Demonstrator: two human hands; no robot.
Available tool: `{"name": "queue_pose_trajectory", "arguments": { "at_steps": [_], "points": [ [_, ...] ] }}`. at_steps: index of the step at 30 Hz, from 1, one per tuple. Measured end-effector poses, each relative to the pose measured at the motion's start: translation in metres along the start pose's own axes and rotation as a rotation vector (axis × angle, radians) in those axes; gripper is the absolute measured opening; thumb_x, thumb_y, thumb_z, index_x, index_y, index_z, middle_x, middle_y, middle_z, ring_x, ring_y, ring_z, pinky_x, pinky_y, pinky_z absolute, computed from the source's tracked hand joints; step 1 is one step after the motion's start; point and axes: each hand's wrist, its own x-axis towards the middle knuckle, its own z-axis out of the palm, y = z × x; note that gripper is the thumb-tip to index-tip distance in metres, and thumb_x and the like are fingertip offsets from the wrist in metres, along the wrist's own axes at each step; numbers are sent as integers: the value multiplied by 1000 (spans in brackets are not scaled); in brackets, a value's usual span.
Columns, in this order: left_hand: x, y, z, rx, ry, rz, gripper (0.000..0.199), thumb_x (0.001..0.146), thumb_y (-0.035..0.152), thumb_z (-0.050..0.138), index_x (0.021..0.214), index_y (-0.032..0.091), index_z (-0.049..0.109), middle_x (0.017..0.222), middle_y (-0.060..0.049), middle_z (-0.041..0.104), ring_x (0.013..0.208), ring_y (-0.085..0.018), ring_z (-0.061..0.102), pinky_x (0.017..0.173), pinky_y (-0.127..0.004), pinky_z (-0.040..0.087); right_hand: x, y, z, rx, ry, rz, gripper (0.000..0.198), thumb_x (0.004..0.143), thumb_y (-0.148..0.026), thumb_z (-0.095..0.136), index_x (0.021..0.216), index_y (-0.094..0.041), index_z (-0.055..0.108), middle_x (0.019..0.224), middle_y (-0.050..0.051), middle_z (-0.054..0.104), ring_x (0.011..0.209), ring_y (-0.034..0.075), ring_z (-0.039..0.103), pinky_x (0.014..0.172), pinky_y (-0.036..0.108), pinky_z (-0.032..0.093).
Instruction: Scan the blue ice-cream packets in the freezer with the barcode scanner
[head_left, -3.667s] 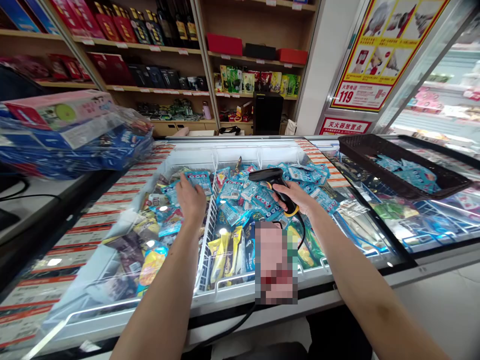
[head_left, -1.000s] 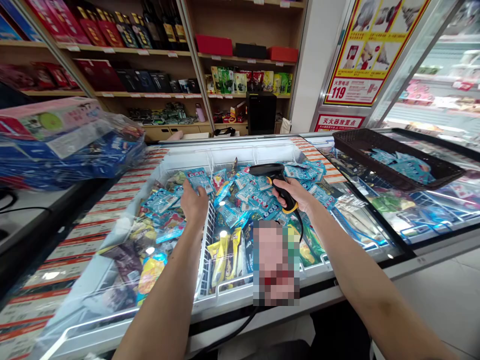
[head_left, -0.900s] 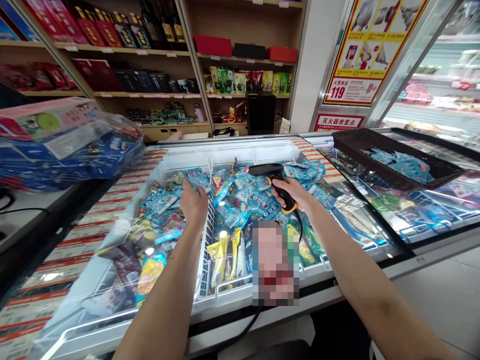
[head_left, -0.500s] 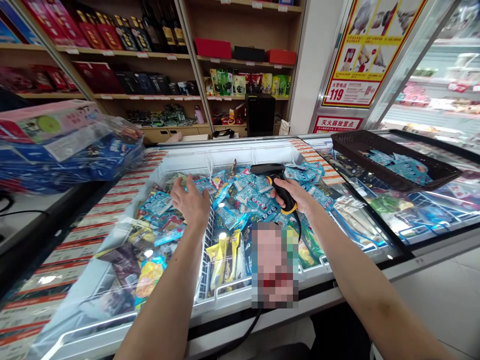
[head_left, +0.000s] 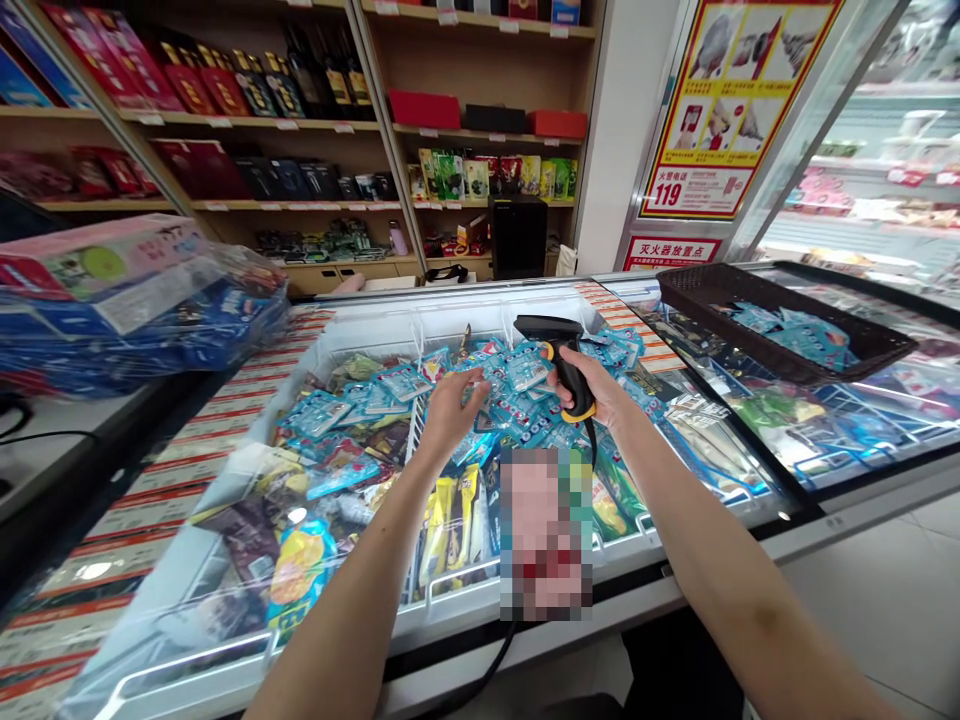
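My right hand (head_left: 600, 385) is wrapped round the grip of a black and yellow barcode scanner (head_left: 571, 378), whose head points left over the chest freezer. Many light-blue packets (head_left: 529, 372) lie in a loose heap beneath it. Over the left part of that heap, my left hand (head_left: 453, 408) is open with fingers stretched to the right. No packet shows in it; whether the fingertips touch the heap I cannot tell. Yellow ice-cream packets (head_left: 438, 525) stand in the wire basket below my left hand.
A dark woven basket (head_left: 862, 372) with more blue packets sits on the freezer's right side. Plastic-wrapped boxes (head_left: 112, 330) are stacked at left. The scanner's cable (head_left: 487, 670) hangs over the front edge. A pixelated patch hides part of the middle. Stocked shelves stand behind.
My left hand has moved right, from above the left packets to the middle heap. The scanner in my right hand has tilted slightly and shifted a little to the right.
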Motion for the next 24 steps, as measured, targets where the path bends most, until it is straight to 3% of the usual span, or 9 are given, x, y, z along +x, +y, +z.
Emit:
{"name": "queue_pose_trajectory", "arguments": {
  "at_steps": [4, 9, 12, 17, 21, 24],
  "points": [
    [6, 9, 18, 52, -8, -60, 46, 86, 56, 51, 103, 19, 72, 100, -11, 69, 89, -24, 63, 84, -37, 47, 7, 7, -4, -30, 54, -10, 39, 77, -56, 67, 87, -20, 53, 69, -1, 66, 43, 8, 49, 37, 21, 41],
    [15, 5, 36, 73, 54, -231, 48, 77, 63, 57, 97, 22, 74, 97, -8, 68, 80, -22, 60, 75, -36, 44, 13, 14, -6, -82, 45, 14, 39, 76, -55, 69, 87, -21, 53, 69, 1, 67, 42, 9, 50, 37, 23, 43],
    [17, 4, 40, -121, 82, -321, 42, 70, 58, 67, 87, 21, 70, 83, -5, 67, 73, -19, 59, 64, -30, 42, 13, 14, -5, -88, 45, 22, 39, 76, -55, 69, 86, -20, 54, 70, 2, 68, 42, 9, 51, 37, 23, 44],
    [14, 2, 28, -693, 183, -382, 36, 68, 45, 73, 84, 19, 54, 65, 3, 55, 58, -12, 53, 54, -23, 39, 12, 14, -6, -68, 24, 5, 39, 77, -53, 69, 94, -21, 57, 71, 1, 66, 43, 10, 52, 37, 22, 43],
    [11, -8, 12, -846, 301, -434, 41, 66, 40, 75, 88, 21, 47, 59, 8, 47, 46, -9, 48, 44, -21, 31, 7, 10, -3, -73, 18, 26, 38, 76, -53, 71, 90, -21, 56, 66, -2, 62, 42, 9, 51, 35, 22, 41],
    [9, -17, 6, -827, 375, -415, 41, 66, 38, 75, 90, 21, 48, 58, 9, 47, 44, -8, 46, 41, -20, 30, 2, 5, 2, -88, 10, 56, 37, 75, -51, 72, 86, -21, 53, 65, -3, 60, 40, 8, 49, 34, 21, 39]
  ]
}}
